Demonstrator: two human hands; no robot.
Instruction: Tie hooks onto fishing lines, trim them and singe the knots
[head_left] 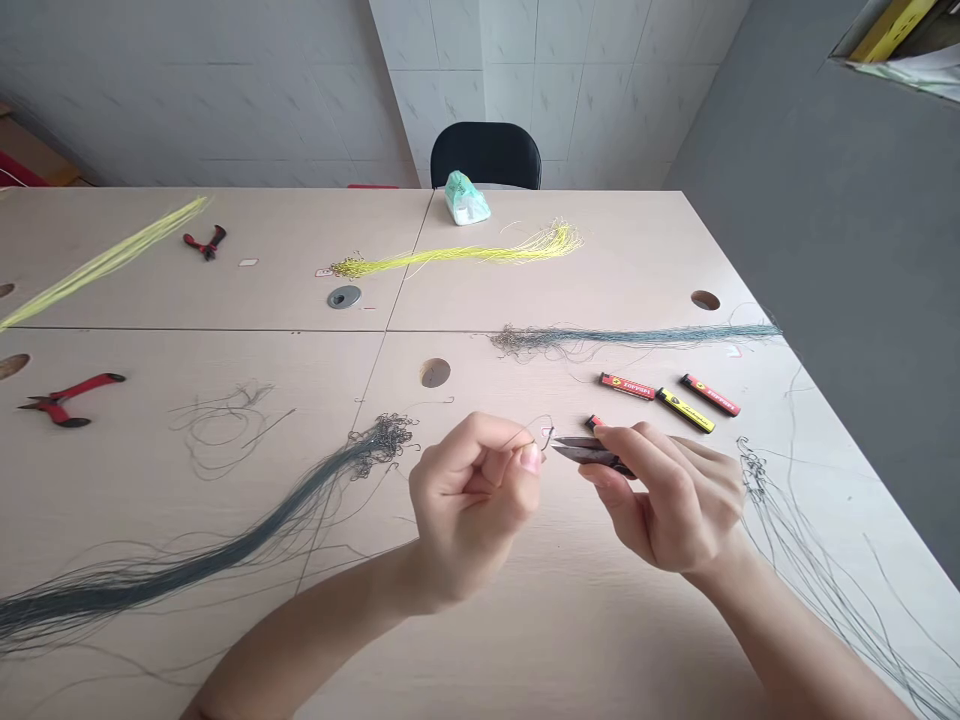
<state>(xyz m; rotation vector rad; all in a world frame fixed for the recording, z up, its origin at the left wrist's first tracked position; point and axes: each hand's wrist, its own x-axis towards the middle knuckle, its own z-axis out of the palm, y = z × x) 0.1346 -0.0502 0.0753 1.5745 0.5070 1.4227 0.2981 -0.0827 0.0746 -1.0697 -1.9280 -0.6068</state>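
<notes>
Pale wood-look table point(525, 620) is stretching under both hands. Dark line bundle point(262, 530) is lying left of the grip, hooked end nearest it; yellow bundle point(450, 255) is lying well beyond. Left forearm point(345, 630) is crossing close to the dark line bundle's stray strands, so a quick pull could be snagging and tangling them. Left hand point(476, 500) is pinching, thumb to index finger; right hand point(667, 495) is clutching a pointed metal tool point(589, 452), tips slightly parted and facing the pinch. Red lighter point(627, 386) is resting just beyond the right hand. Dark hook point(547, 438) is poking out of the pinch, right at the tool tips; can't tell if they're touching. Risks: hook could be twisting loose, too little held; tips slipping could be nicking the thumb, clearance being tight.
</notes>
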